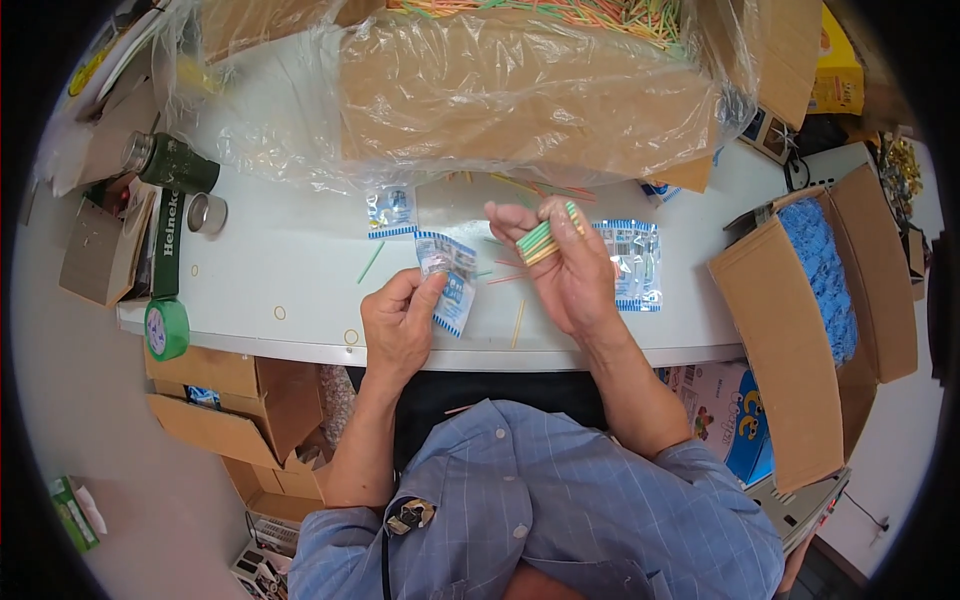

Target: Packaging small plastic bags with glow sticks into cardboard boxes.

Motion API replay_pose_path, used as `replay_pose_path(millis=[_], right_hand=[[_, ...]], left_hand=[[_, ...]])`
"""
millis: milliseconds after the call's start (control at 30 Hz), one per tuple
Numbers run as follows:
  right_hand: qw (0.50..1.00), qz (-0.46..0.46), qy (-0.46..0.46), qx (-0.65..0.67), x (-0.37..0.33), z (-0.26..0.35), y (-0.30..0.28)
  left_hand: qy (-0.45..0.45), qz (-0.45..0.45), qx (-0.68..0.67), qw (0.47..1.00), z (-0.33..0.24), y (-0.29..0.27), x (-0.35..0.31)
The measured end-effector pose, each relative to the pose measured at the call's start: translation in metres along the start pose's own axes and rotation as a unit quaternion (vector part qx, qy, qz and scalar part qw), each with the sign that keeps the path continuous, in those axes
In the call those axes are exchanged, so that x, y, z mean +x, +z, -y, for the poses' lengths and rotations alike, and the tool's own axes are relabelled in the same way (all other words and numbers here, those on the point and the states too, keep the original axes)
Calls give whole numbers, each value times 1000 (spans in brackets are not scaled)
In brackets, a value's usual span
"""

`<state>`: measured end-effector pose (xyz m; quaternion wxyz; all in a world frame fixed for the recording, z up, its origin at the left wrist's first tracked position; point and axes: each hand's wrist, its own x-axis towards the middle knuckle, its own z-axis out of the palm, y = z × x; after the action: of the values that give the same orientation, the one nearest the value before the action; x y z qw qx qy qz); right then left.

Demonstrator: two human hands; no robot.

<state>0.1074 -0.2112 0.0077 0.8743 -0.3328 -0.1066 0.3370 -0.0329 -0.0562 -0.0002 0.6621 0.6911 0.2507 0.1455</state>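
Note:
My left hand pinches a small clear plastic packet with blue print and blue striped ends between thumb and fingers. Held in my right hand, palm turned up, is a short bundle of thin sticks in green, yellow and pale orange. The two hands are apart above the front of the table. Another such packet lies just right of my right hand, and one more packet rests behind the left one. Loose sticks are scattered between my hands.
A large cardboard box lined with clear plastic, full of coloured sticks, spans the back of the white table. On the right stands an open carton of blue packets. Green tape and a dark green flask are left.

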Motion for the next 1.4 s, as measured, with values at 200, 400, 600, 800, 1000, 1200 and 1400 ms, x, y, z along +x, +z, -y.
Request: replay_pose_path(millis=[200, 400, 600, 800, 1000, 1200, 1400], right_hand=[[1000, 15, 2, -1, 3, -1, 18], [999, 26, 29, 3, 0, -8, 18], [998, 12, 59, 32, -3, -21, 16], [1000, -7, 27, 8, 2, -14, 9], [998, 9, -54, -26, 9, 8, 13], [996, 44, -69, -22, 8, 7, 17], [997, 39, -67, -27, 7, 6, 17]], left_hand=[[16, 9, 17, 1000, 2, 8, -6], [-39, -4, -81, 996, -4, 13, -6], [-44, 24, -128, 990, 1, 14, -3], [-35, 5, -122, 992, 9, 14, -5], [12, -32, 8, 999, 3, 15, -10], [27, -10, -8, 1000, 6, 15, -12], [63, -6, 9, 998, 4, 20, -12]])
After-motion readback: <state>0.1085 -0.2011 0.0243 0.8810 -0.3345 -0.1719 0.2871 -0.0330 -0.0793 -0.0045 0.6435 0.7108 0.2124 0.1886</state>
